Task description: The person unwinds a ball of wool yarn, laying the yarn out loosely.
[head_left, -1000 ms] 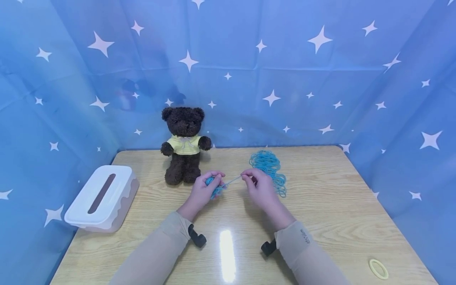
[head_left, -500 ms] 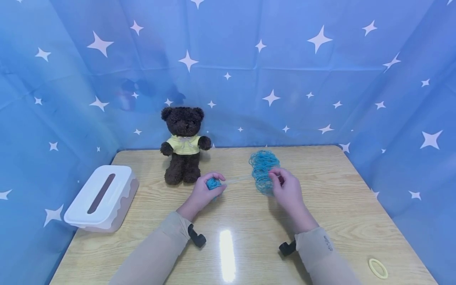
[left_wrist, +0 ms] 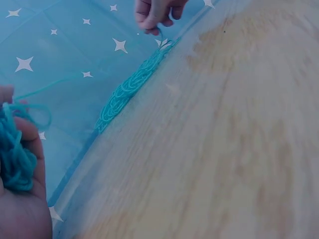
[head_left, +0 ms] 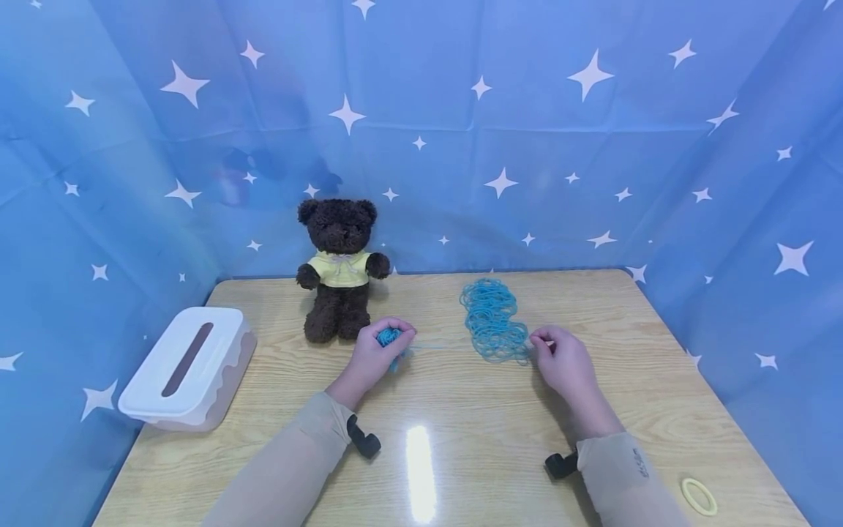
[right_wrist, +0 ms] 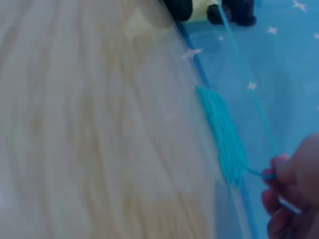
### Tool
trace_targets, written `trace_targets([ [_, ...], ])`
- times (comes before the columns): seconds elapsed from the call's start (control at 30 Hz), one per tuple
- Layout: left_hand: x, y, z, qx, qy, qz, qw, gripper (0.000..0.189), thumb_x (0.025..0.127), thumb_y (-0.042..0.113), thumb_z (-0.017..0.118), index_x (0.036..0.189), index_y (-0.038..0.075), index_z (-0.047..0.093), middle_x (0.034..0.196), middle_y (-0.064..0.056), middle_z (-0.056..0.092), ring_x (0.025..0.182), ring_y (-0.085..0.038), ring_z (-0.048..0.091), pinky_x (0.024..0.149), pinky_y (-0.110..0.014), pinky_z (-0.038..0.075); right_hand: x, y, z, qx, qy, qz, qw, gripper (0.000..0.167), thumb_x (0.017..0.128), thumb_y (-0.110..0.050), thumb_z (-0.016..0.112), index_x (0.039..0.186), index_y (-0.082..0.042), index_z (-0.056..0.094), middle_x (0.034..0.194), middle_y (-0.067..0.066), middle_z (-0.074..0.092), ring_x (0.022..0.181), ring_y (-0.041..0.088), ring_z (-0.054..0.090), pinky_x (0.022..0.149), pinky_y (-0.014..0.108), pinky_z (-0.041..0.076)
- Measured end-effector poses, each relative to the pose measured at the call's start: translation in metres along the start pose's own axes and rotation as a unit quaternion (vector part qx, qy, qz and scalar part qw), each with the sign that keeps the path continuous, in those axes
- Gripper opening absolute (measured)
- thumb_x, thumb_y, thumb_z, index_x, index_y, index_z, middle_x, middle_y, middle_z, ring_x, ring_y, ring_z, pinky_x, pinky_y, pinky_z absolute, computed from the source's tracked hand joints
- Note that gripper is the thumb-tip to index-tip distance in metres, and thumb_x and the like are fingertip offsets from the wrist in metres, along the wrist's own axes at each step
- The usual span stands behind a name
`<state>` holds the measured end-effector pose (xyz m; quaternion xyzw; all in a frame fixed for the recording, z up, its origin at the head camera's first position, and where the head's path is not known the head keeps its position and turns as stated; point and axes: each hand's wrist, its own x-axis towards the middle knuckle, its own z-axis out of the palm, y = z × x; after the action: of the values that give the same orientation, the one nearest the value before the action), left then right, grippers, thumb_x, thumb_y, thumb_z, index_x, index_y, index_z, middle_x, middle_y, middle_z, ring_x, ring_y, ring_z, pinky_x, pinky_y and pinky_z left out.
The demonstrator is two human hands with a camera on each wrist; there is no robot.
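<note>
In my left hand (head_left: 375,356) I hold a small bunch of blue yarn (left_wrist: 17,154), fingers and thumb curled round it. My right hand (head_left: 565,364) pinches the yarn strand between thumb and fingertips, just right of a loose heap of looped blue yarn (head_left: 490,318) on the table. A thin strand (right_wrist: 239,55) stretches between the two hands, and in the right wrist view another length runs from the pinch to the heap. Part of the bunch is hidden by the left fingers.
A brown teddy bear (head_left: 339,267) in a yellow top stands at the back of the wooden table (head_left: 487,454). To the left is a white-lidded box (head_left: 165,359) with a slot. A pale yellow ring (head_left: 699,497) lies near the front right. Star-patterned blue cloth (head_left: 421,88) surrounds the table.
My right hand has moved from near the left hand, past the heap, to its right side, drawing the strand out. The left hand stays in about the same place with its bunch.
</note>
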<state>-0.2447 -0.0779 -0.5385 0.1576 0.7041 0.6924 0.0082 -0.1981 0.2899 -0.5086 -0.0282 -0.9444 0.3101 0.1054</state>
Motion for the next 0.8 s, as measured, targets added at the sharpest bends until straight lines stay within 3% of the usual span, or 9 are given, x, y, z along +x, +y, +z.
trace_targets([
  [0.1, 0.001, -0.001, 0.000, 0.002, 0.027, -0.001, 0.9996, 0.023, 0.108, 0.021, 0.074, 0.113, -0.001, 0.078, 0.094, -0.017, 0.076, 0.062, -0.013, 0.064, 0.056, -0.022, 0.054, -0.001, 0.005, -0.002, -0.021, -0.021, 0.011, 0.9995, 0.021, 0.112, -0.017, 0.062, 0.116, -0.004, 0.078, 0.115, 0.018, 0.078, 0.096, 0.030, 0.072, 0.082, 0.045, 0.057],
  [0.2, 0.001, -0.001, -0.001, -0.003, 0.042, -0.005, 0.9991, 0.024, 0.109, 0.020, 0.073, 0.112, -0.003, 0.077, 0.080, -0.010, 0.069, 0.056, -0.016, 0.062, 0.050, -0.022, 0.051, -0.001, 0.008, -0.002, -0.040, -0.045, 0.024, 0.9979, 0.022, 0.111, -0.019, 0.063, 0.116, -0.005, 0.079, 0.114, 0.018, 0.080, 0.099, 0.033, 0.073, 0.086, 0.053, 0.059],
  [0.33, 0.001, -0.002, -0.001, -0.017, 0.040, -0.010, 0.9990, 0.028, 0.110, 0.019, 0.071, 0.113, -0.008, 0.074, 0.072, 0.001, 0.064, 0.055, -0.017, 0.061, 0.049, -0.022, 0.051, 0.000, 0.006, 0.001, -0.057, -0.070, 0.028, 0.9955, 0.020, 0.110, -0.021, 0.065, 0.113, -0.006, 0.079, 0.109, 0.016, 0.080, 0.099, 0.033, 0.073, 0.088, 0.055, 0.059],
  [0.43, 0.001, -0.001, -0.001, -0.025, 0.038, -0.012, 0.9989, 0.030, 0.110, 0.018, 0.070, 0.114, -0.012, 0.071, 0.072, 0.003, 0.065, 0.057, -0.018, 0.063, 0.051, -0.022, 0.053, 0.001, -0.003, 0.007, -0.053, -0.055, 0.022, 0.9968, 0.020, 0.109, -0.022, 0.065, 0.113, -0.006, 0.076, 0.107, 0.016, 0.077, 0.097, 0.031, 0.072, 0.084, 0.052, 0.058],
  [0.6, 0.000, 0.000, -0.001, -0.023, 0.037, -0.009, 0.9990, 0.025, 0.109, 0.018, 0.071, 0.112, -0.007, 0.074, 0.075, 0.001, 0.066, 0.061, -0.022, 0.067, 0.055, -0.025, 0.058, -0.002, -0.036, 0.023, -0.003, -0.029, -0.042, 0.9987, 0.023, 0.110, -0.026, 0.068, 0.119, -0.006, 0.075, 0.112, 0.014, 0.075, 0.091, 0.026, 0.070, 0.078, 0.043, 0.059],
  [0.8, 0.000, 0.000, 0.000, -0.020, 0.029, 0.001, 0.9994, 0.019, 0.109, 0.019, 0.072, 0.110, 0.001, 0.075, 0.076, -0.002, 0.067, 0.060, -0.027, 0.066, 0.054, -0.025, 0.056, -0.009, -0.086, 0.052, 0.060, -0.104, -0.126, 0.9848, 0.034, 0.110, -0.031, 0.070, 0.136, -0.010, 0.074, 0.124, 0.007, 0.079, 0.082, 0.008, 0.066, 0.074, 0.027, 0.058],
])
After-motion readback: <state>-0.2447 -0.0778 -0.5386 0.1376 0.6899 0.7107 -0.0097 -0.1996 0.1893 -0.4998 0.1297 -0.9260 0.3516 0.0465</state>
